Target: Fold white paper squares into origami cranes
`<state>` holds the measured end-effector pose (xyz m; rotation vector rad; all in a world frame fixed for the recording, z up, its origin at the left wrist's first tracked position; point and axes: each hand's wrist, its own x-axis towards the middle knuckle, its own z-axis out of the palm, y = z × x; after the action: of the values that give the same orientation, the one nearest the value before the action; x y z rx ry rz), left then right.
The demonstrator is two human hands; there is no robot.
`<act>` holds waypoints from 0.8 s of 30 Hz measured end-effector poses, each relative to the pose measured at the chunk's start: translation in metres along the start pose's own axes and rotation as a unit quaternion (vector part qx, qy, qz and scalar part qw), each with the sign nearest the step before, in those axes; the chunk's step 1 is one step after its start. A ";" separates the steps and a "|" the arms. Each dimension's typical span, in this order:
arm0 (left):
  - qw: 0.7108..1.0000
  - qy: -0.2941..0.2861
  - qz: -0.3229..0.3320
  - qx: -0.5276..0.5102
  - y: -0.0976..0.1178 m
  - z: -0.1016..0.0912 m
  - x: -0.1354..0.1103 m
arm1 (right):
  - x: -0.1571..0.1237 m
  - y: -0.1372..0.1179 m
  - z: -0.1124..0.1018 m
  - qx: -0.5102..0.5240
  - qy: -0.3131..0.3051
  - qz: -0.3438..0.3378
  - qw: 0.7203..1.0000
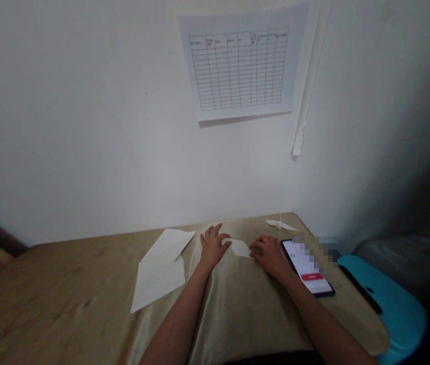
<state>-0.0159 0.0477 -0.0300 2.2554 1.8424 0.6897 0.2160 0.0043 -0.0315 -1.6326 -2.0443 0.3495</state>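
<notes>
Handling a small, flat, angular piece of white paper [240, 248] on a table covered in shiny tan cloth [234, 314]. Touching its left end with the thumb and forefinger of the bare left hand [212, 248], and its right end with the fingertips of the bare right hand [270, 253]; cannot tell at either end whether pinched or merely pressed down. Lying to the left, creased white paper with faint ruled lines [154, 286]. Near the table's far right corner, a pointed white paper form [281, 224]. Just beside the right forearm, a dark-edged smartphone with a lit screen [302, 261], partly pixelated. Further right, a turquoise rounded object [393, 309]. Fixed to the white wall [85, 126], a white sheet printed with a grid [241, 71].
</notes>
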 end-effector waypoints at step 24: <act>0.987 0.133 0.004 -0.087 -0.003 -0.012 0.007 | 0.004 0.007 0.006 0.011 0.015 -0.002 1.000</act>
<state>-0.0224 0.0527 -0.0189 2.1469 1.7992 1.1544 0.2183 0.0107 -0.0390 -1.6120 -2.0142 0.3430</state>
